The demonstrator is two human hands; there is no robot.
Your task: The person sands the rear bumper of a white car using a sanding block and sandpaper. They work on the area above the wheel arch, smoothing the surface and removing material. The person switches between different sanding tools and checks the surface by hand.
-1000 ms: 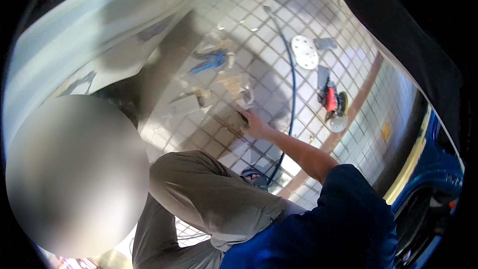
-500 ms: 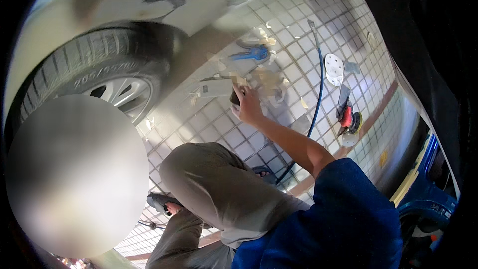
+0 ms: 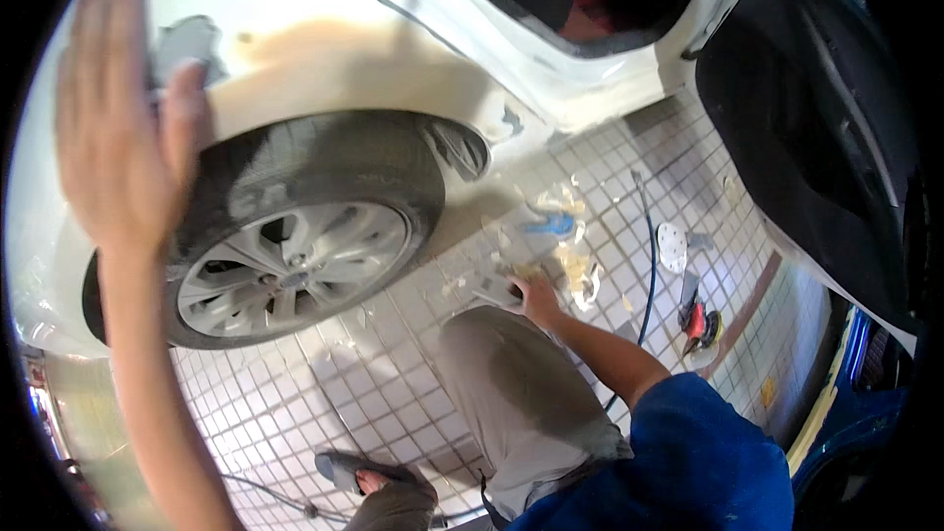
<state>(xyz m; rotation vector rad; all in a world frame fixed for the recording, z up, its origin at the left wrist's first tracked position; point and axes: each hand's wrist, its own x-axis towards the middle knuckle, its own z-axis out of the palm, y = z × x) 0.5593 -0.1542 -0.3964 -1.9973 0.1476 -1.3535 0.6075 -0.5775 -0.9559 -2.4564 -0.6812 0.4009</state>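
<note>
My left hand (image 3: 126, 128) is raised at the upper left, fingers straight and thumb apart. It holds nothing and overlaps the white car fender (image 3: 324, 64); whether it touches the panel I cannot tell. Beside its thumb shows a grey patch (image 3: 192, 42) on the paintwork. Down on the tiled floor, my right hand (image 3: 538, 301) has its fingers around a small dark block (image 3: 514, 290), mostly hidden by the hand. A light grey flat piece (image 3: 490, 287) lies right against it.
The car wheel (image 3: 295, 270) stands left of my knee. A blue tool (image 3: 551, 224) lies among torn scraps (image 3: 580, 275). Farther right are a dark blue hose (image 3: 651, 265), white perforated sanding discs (image 3: 673, 246) and a red-and-black sander (image 3: 700, 326). A black covered panel (image 3: 806, 108) stands at right.
My left hand has come into clear view by the fender. The view has swung toward the car, showing more wheel and door. My right hand stays low by the grey piece.
</note>
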